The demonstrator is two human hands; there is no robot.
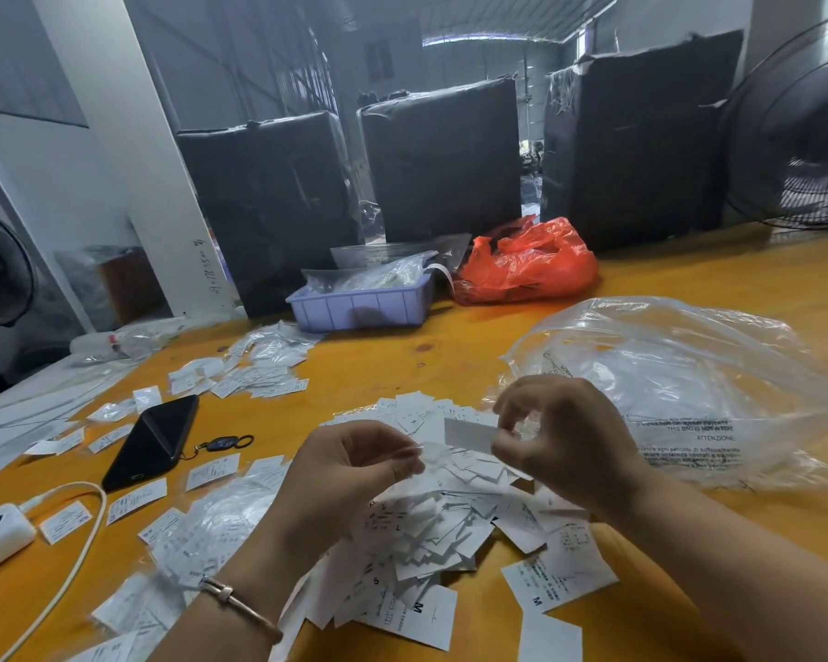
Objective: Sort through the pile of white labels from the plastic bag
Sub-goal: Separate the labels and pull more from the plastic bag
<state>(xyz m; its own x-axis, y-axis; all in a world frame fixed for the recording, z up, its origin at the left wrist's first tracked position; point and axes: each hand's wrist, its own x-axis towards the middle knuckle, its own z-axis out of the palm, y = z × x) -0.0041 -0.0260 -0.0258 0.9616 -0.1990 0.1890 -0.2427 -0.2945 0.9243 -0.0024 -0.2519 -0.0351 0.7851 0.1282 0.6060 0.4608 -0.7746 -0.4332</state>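
While one white label (467, 434) is pinched at its right end by the right hand (558, 439) | long axis pointed left at the left hand (354, 463), fingers loosely curled, nothing clearly held | pile of labels (431, 532) spread on the tabletop (402, 355) right below | plastic bag (689, 384) parked just right

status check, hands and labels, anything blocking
Right hand pinches one white label above the pile; left hand pinches something thin, unclear what. Clear plastic bag lies empty-looking at right. Nothing blocking the pile.
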